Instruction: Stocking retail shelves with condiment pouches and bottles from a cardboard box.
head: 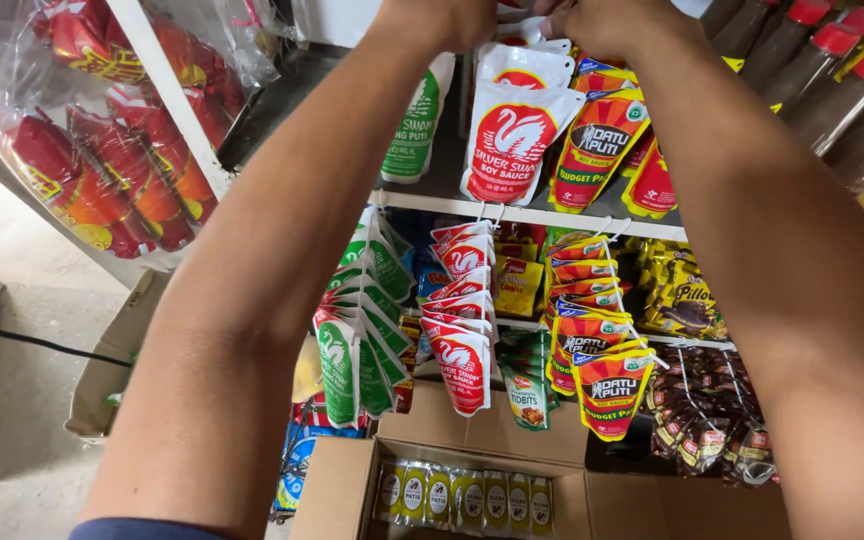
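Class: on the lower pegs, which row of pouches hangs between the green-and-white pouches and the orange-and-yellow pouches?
In the head view, a row of red-and-white pouches hangs between the green-and-white pouches and the orange-and-yellow pouches.

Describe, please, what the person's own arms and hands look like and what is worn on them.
Both forearms are bare. The left hand and right hand show no gloves; they are cut off by the top edge, so rings cannot be ruled out. A dark blue sleeve edge shows at the bottom.
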